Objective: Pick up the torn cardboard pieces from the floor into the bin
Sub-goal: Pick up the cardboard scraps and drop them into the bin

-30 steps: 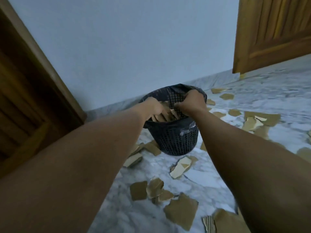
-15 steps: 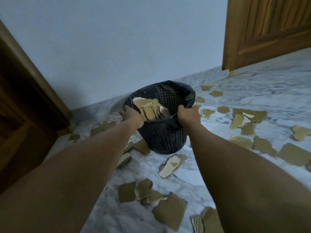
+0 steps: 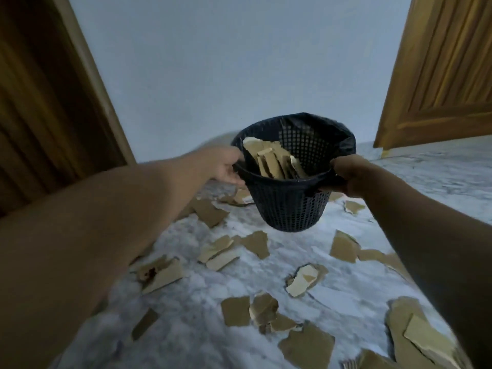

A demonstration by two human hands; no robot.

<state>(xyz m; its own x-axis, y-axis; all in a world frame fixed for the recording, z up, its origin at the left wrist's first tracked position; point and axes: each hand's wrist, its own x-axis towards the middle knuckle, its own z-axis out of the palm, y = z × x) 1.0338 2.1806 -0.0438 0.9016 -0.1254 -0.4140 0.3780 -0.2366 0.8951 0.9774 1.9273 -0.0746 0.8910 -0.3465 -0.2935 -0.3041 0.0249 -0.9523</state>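
Aloft above the marble floor (image 3: 186, 310), the black mesh bin (image 3: 287, 206) hangs between the left hand (image 3: 226, 169) and the right hand (image 3: 347, 177), each gripping its rim. Torn cardboard pieces (image 3: 271, 163) stand inside it; others lie scattered beneath.

We have lifted the bin (image 3: 290, 201) off the floor (image 3: 332, 265), our left hand (image 3: 226, 169) and right hand (image 3: 348, 177) gripping its rim.

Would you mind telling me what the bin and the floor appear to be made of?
The bin looks like dark moulded plastic, matte, given its regular lattice of holes. The floor appears smooth marble or marble-look tile: grey veins on white.
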